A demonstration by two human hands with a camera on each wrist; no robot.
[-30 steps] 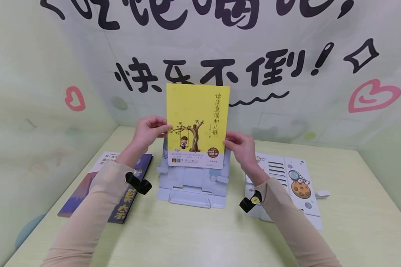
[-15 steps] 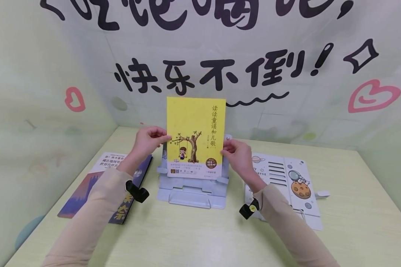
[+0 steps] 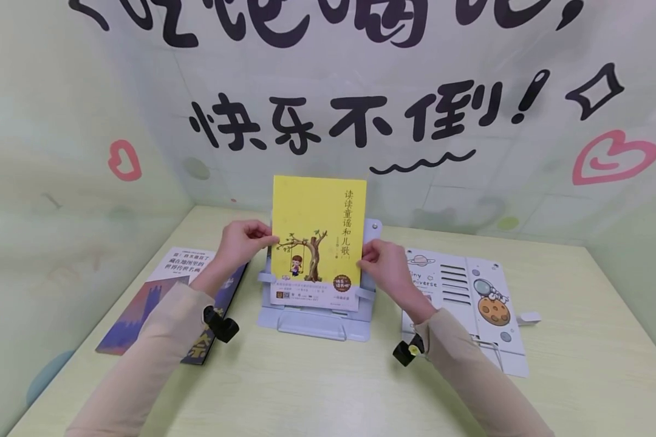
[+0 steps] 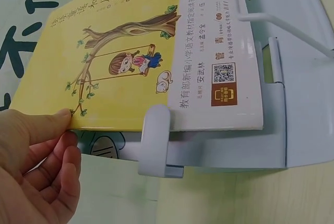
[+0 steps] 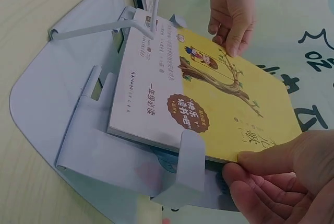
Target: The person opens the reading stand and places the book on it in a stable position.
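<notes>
A yellow children's book (image 3: 311,209) with a tree and a child on a swing stands upright, front cover facing me, against a pale blue book stand (image 3: 319,328). My left hand (image 3: 242,246) pinches its left edge between thumb and fingers. On the opposite edge, my right hand (image 3: 387,267) pinches the cover the same way. One side clip of the stand (image 4: 156,138) overlaps the book's edge in the left wrist view. The other clip (image 5: 189,166) stands at the opposite edge in the right wrist view. A wire bar (image 5: 96,28) crosses near the book's bottom corner.
A dark blue and white book (image 3: 169,267) lies flat at the left, partly under my left forearm. To the right lies a second stand (image 3: 467,303), folded flat, with astronaut and planet pictures. A lettered curtain (image 3: 415,188) hangs behind the table (image 3: 306,388).
Both hands have moved down with the yellow book between them. Its lower edge now sits lower against the stand, down at the side clips.
</notes>
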